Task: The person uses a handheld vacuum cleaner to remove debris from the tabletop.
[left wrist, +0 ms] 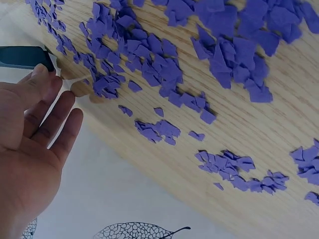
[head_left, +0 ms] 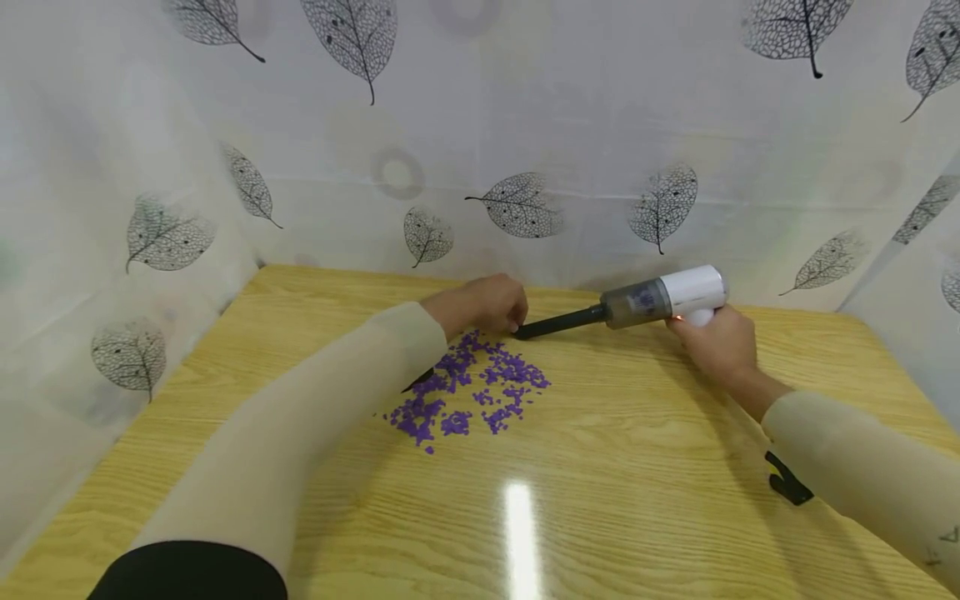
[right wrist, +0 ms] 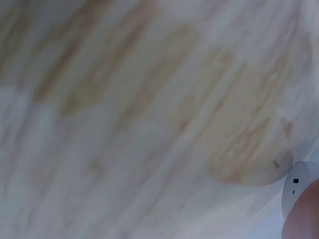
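A handheld vacuum cleaner (head_left: 693, 290), with a white body and a see-through dust cup (head_left: 633, 303) showing purple bits inside, is gripped by its handle in my right hand (head_left: 718, 340). Its long black nozzle (head_left: 562, 322) slants down leftward, close over the table beside the purple paper scraps (left wrist: 154, 64). My left hand (left wrist: 37, 129) pinches the nozzle's tip between thumb and forefinger, the other fingers loosely extended. In the right wrist view only a fingertip (right wrist: 305, 214) shows beside a white rounded part of the vacuum; the rest is blurred.
The scraps lie spread over the middle of the wood-grain table (head_left: 637, 467), partly behind my left forearm. A white curtain (head_left: 570, 108) with leaf prints hangs along the back and sides. A black strap piece (head_left: 787, 481) shows by my right sleeve.
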The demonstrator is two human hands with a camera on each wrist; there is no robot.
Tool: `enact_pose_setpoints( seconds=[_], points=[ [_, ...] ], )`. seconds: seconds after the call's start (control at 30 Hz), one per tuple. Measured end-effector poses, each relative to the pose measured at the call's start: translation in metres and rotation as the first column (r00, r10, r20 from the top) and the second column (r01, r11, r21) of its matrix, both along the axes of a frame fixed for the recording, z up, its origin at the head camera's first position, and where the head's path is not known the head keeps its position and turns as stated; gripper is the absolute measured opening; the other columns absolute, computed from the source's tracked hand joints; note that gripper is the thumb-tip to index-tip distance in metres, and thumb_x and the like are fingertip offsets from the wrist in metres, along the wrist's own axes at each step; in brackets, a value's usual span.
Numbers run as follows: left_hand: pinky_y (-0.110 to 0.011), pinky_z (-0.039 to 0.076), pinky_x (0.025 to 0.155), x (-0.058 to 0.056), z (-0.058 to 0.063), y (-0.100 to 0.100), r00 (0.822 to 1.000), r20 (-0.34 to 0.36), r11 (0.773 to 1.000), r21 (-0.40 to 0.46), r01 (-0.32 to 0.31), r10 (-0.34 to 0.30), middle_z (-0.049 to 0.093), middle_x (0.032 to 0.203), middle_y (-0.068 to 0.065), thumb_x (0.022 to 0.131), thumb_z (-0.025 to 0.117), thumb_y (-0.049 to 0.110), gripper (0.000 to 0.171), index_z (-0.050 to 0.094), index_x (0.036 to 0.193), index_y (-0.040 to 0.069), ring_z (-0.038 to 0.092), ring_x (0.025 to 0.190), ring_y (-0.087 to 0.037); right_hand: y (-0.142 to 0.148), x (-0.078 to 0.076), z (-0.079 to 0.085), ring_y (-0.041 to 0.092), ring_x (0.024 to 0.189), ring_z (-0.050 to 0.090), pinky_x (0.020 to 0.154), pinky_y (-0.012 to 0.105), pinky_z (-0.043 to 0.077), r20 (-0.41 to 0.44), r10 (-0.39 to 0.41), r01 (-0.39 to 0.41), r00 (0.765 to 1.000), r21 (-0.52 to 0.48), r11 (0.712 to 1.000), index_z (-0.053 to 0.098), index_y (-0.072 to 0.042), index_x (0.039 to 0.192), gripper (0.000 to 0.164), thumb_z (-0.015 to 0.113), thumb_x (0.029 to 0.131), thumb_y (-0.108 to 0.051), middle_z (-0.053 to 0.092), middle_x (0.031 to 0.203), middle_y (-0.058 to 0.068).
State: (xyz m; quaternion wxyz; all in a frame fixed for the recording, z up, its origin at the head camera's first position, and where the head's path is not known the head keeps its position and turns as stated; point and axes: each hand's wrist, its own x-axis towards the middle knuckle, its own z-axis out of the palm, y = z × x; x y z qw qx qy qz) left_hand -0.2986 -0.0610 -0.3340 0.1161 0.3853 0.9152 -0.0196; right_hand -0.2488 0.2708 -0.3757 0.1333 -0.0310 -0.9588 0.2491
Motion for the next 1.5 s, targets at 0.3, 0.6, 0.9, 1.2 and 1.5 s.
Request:
enact_pose_setpoints(
  seconds=[0.3,0.6,0.9,1.2,1.5],
  points=[
    [-0.022,0.047,0.076,0.001,0.002,-0.004,1.000,0.020,1.000,-0.018,0.017,-0.017,0.064,0.088,0.005,0.086,0.063,0.021,0.009,0.068,0.092,0.017,0.056,0.081,-0.009,-0.005,0.001,0.000,0.030,0.070,0.051,0.051,0.037,0.041,-0.021,0.010,-0.010,1.000,-0.015,1.000,0.051,0.005,0.093,0.054,0.059,0.081,-0.048,0.056,0.080,0.020],
    [-0.023,0.047,0.077,0.001,0.002,-0.011,0.999,0.033,0.999,-0.046,0.023,-0.021,0.063,0.090,0.004,0.088,0.060,0.022,0.010,0.066,0.095,0.017,0.055,0.083,-0.010,-0.010,-0.002,-0.002,0.029,0.070,0.052,0.052,0.037,0.043,-0.020,0.021,-0.021,1.000,-0.015,1.000,0.052,0.004,0.095,0.053,0.059,0.081,-0.046,0.057,0.082,0.020],
    [-0.026,0.047,0.077,0.001,0.000,-0.019,0.999,0.034,1.000,-0.020,0.019,-0.018,0.060,0.090,0.003,0.087,0.061,0.020,0.006,0.064,0.091,0.016,0.054,0.083,-0.013,-0.015,-0.005,-0.004,0.030,0.069,0.051,0.051,0.037,0.041,-0.043,0.017,-0.017,0.999,-0.016,1.000,0.052,0.004,0.093,0.051,0.060,0.080,-0.045,0.057,0.080,0.019],
    [-0.027,0.047,0.077,0.002,0.002,-0.029,0.999,0.052,1.000,-0.011,0.009,-0.008,0.060,0.089,0.002,0.087,0.062,0.020,0.005,0.063,0.089,0.016,0.054,0.082,-0.014,-0.026,-0.009,-0.003,0.029,0.068,0.051,0.051,0.038,0.042,-0.069,0.017,-0.020,0.997,-0.035,0.999,0.054,0.002,0.090,0.046,0.062,0.078,-0.041,0.058,0.079,0.018],
    [-0.026,0.047,0.071,0.003,0.003,-0.036,0.997,0.080,1.000,0.005,-0.012,0.012,0.060,0.084,0.002,0.087,0.062,0.020,0.004,0.063,0.087,0.016,0.054,0.077,-0.014,-0.034,-0.010,-0.002,0.029,0.068,0.052,0.051,0.038,0.042,-0.075,0.028,-0.031,0.997,-0.041,0.999,0.055,0.003,0.090,0.047,0.061,0.079,-0.042,0.058,0.078,0.018]
  ],
)
